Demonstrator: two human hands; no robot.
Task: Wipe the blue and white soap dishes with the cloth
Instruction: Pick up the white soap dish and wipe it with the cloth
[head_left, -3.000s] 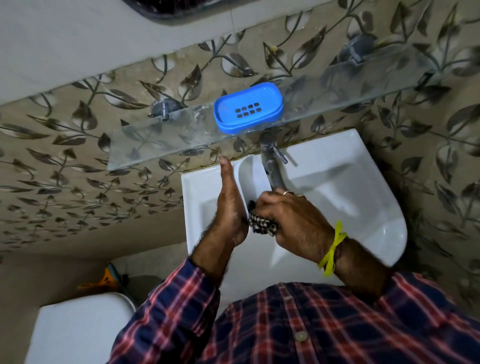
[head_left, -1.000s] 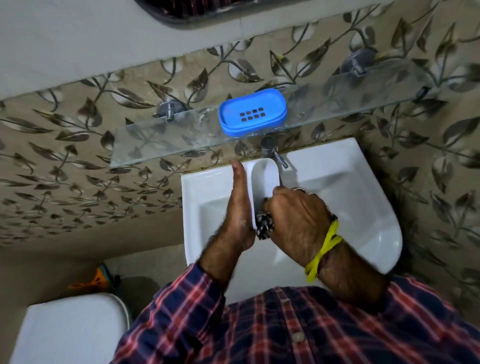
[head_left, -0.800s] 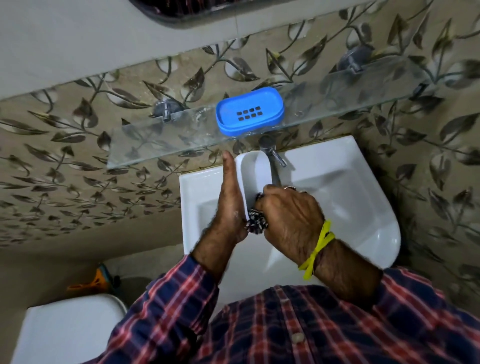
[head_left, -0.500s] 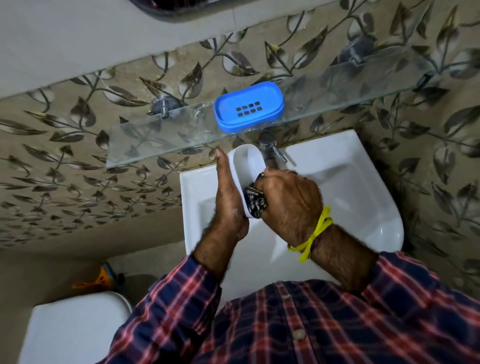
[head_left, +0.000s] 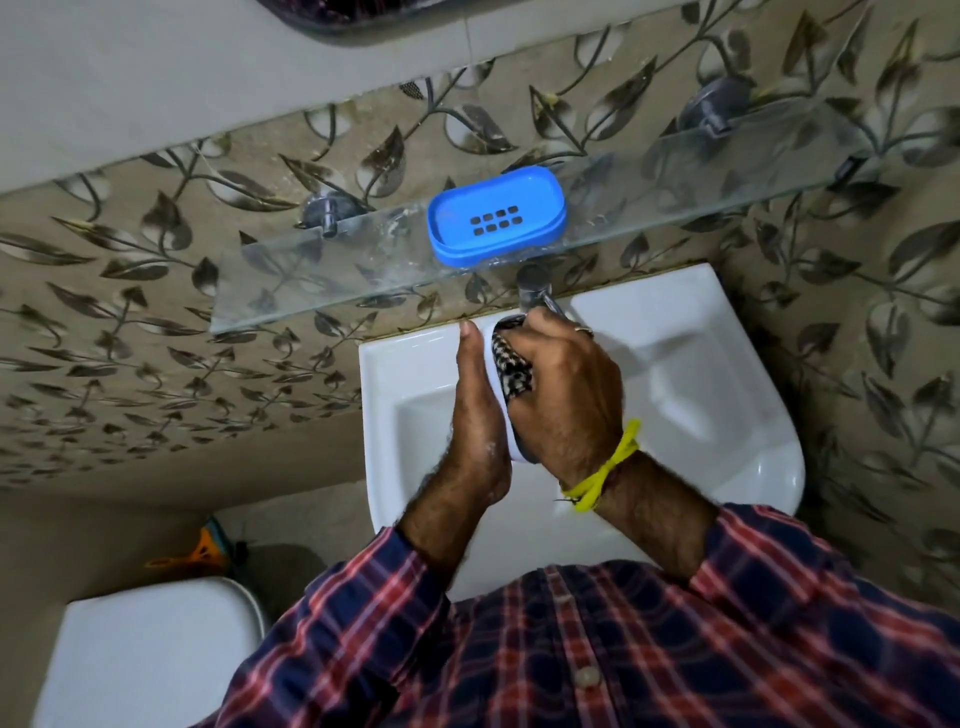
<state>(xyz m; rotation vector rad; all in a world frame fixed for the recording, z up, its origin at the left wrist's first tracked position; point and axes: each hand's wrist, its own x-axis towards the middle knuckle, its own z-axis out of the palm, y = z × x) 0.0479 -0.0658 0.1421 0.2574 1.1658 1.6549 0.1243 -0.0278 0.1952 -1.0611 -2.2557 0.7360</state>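
A blue soap dish (head_left: 496, 217) with drain slots rests on the glass shelf (head_left: 322, 280) above the basin. My left hand (head_left: 475, 415) holds the white soap dish (head_left: 511, 441) upright on edge over the basin; only a thin strip of the dish shows between my hands. My right hand (head_left: 563, 395) is shut on a black-and-white checked cloth (head_left: 511, 369) and presses it against the inside of the white dish. Most of the white dish and cloth are hidden by my right hand.
A white wash basin (head_left: 727, 395) sits below my hands, with a metal tap (head_left: 535, 291) at its back edge close to my right knuckles. A white toilet cistern lid (head_left: 150, 654) is at lower left. Leaf-patterned tiles cover the wall.
My right hand has slid the cloth up and down inside the white dish and now covers most of it. The dish has shifted slightly in my left hand. The blue dish has stayed on the shelf.
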